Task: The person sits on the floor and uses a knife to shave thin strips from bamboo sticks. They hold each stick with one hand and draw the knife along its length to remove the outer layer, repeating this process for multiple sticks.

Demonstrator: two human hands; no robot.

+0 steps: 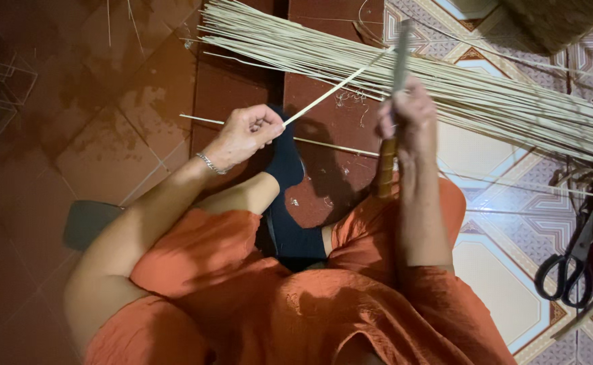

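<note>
left hand (245, 134) pinches a thin cane strip (330, 91); right hand (404, 118) fists a wooden-handled knife (394, 101) against it, above the cane bundle (479, 101). a slip could likely nick nearby fingers.

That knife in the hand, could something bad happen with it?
Maybe. The right hand holds a knife upright against a thin pale strip that the left hand pulls tight. If the blade slips along the strip, it might nick the left hand's fingers. The strip could also snap or split unevenly. The person's foot in a dark sock lies just below the work, so a dropped knife could land on it.
</note>
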